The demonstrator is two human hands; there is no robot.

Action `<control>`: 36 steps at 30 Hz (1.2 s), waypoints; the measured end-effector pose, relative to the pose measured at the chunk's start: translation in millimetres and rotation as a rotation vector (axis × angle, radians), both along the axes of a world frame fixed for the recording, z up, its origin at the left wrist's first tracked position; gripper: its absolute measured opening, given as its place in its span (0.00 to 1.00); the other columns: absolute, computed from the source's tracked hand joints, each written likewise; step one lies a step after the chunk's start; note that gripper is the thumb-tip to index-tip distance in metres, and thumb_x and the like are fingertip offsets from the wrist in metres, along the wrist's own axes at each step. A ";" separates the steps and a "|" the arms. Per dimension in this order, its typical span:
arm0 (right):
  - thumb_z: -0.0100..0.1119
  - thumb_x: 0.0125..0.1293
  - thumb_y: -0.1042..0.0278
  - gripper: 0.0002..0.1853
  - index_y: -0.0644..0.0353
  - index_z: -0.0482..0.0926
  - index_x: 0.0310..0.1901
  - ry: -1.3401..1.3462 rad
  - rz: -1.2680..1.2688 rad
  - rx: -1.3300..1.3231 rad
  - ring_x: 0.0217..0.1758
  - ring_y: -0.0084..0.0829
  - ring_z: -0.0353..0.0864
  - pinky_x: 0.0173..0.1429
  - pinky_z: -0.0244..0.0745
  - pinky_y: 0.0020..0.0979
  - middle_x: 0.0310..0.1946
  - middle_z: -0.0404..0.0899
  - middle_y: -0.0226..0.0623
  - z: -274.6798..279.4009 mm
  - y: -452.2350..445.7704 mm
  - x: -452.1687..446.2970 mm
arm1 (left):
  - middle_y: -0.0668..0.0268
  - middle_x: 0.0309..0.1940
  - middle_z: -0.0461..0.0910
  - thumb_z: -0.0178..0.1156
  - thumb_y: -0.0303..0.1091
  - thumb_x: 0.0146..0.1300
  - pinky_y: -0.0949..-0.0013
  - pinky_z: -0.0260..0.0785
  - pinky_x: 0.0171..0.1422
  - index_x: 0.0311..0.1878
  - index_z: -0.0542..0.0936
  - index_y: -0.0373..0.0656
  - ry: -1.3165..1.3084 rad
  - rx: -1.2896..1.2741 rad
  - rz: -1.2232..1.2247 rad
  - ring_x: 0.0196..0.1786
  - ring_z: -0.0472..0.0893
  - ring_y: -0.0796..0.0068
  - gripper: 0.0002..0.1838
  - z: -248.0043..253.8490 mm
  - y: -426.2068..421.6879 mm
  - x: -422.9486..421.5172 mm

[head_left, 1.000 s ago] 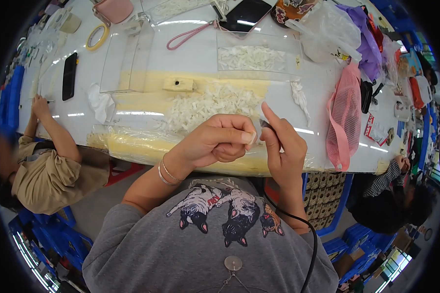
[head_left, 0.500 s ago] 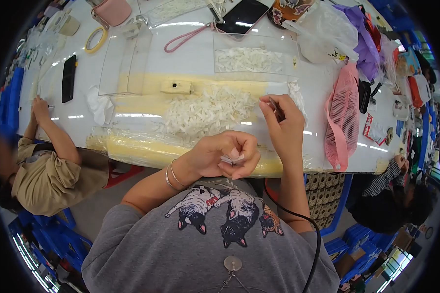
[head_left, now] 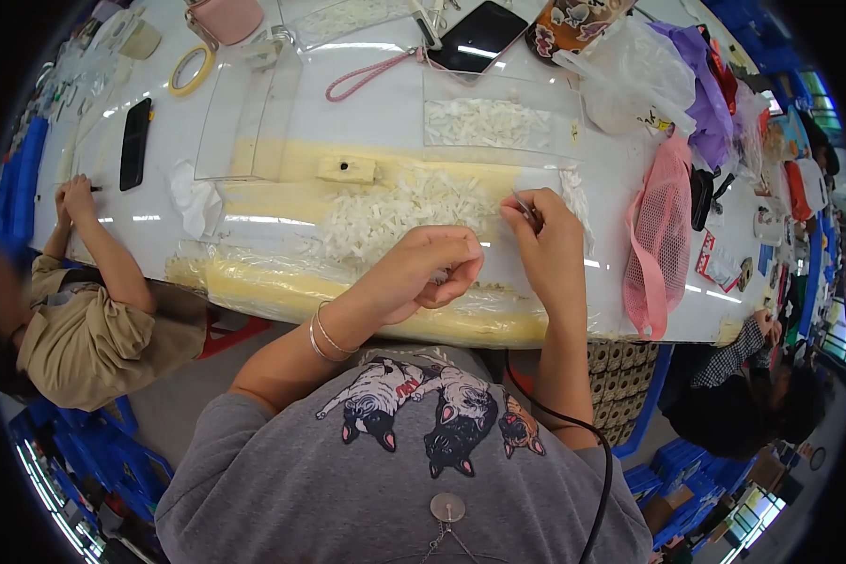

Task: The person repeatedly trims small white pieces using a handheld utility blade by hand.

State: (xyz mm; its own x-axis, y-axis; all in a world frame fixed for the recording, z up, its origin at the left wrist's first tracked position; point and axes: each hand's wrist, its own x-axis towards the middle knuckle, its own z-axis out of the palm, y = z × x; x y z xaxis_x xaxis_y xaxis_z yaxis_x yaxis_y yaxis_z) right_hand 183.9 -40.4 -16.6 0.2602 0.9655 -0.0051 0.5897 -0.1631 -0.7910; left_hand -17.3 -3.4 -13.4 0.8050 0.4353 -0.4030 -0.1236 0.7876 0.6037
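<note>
My left hand [head_left: 430, 268] is closed, curled over the front of the white pile with its palm turned inward. A sliver of a small white piece [head_left: 439, 276] shows among its fingers; the rest is hidden. My right hand [head_left: 547, 230] is closed on a slim metal tool that looks like tweezers [head_left: 524, 205], pinched between thumb and fingers, to the right of the pile. The heap of small white strips [head_left: 385, 218] lies on the table beyond my left hand. Behind it sits a pale block with a dark hole [head_left: 346, 169].
A clear tray of white pieces [head_left: 489, 122], a clear box [head_left: 244, 122], a phone [head_left: 477, 38] and a tape roll [head_left: 191, 70] lie farther back. At right are a pink mesh bag [head_left: 663, 235] and plastic bags [head_left: 639, 70]. Another person's hands [head_left: 77, 199] are at left.
My left hand has moved slightly up toward the pile and turned over, so the white piece is now mostly hidden. My right hand has shifted a little down and right with the tweezers.
</note>
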 end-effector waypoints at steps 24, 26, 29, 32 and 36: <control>0.65 0.65 0.78 0.24 0.65 0.80 0.65 0.066 0.222 0.410 0.26 0.26 0.71 0.30 0.66 0.28 0.27 0.73 0.35 32.0 -39.6 -20.5 | 0.75 0.15 0.65 0.51 0.41 0.82 0.78 0.46 0.20 0.45 0.73 0.43 -0.363 -0.106 0.067 0.16 0.57 0.87 0.11 14.0 -3.6 5.9; 0.65 0.66 0.77 0.24 0.65 0.80 0.65 0.047 0.222 0.397 0.25 0.27 0.71 0.30 0.66 0.29 0.26 0.73 0.36 34.4 -39.7 -21.3 | 0.75 0.15 0.64 0.50 0.41 0.82 0.78 0.45 0.19 0.45 0.72 0.44 -0.402 -0.158 0.059 0.16 0.55 0.87 0.11 14.5 -3.9 5.6; 0.64 0.66 0.77 0.24 0.65 0.80 0.65 0.042 0.242 0.386 0.24 0.28 0.71 0.30 0.66 0.29 0.24 0.73 0.36 36.3 -39.9 -21.1 | 0.76 0.15 0.63 0.50 0.41 0.82 0.78 0.43 0.19 0.44 0.72 0.44 -0.418 -0.209 0.067 0.16 0.55 0.87 0.11 16.9 -5.1 6.2; 0.65 0.65 0.77 0.25 0.64 0.80 0.65 0.053 0.270 0.375 0.23 0.30 0.71 0.29 0.66 0.30 0.24 0.73 0.37 35.5 -39.7 -18.9 | 0.76 0.15 0.63 0.49 0.41 0.82 0.79 0.43 0.19 0.44 0.71 0.45 -0.417 -0.208 0.056 0.16 0.56 0.87 0.11 17.9 -6.0 4.9; 0.65 0.65 0.77 0.25 0.63 0.80 0.65 0.066 0.302 0.357 0.23 0.31 0.71 0.29 0.67 0.30 0.23 0.73 0.37 38.2 -39.3 -15.8 | 0.76 0.15 0.63 0.49 0.40 0.82 0.79 0.43 0.19 0.45 0.70 0.45 -0.389 -0.231 0.053 0.16 0.56 0.88 0.10 20.8 -7.3 3.3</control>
State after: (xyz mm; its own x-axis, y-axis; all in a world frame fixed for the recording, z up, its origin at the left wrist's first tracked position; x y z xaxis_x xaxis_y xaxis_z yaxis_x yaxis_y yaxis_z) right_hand 168.1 -79.7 21.6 -0.0225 0.9423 0.3341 0.5155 0.2973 -0.8036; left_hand -14.0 -10.7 7.5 0.8948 0.4143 -0.1663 -0.3504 0.8826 0.3134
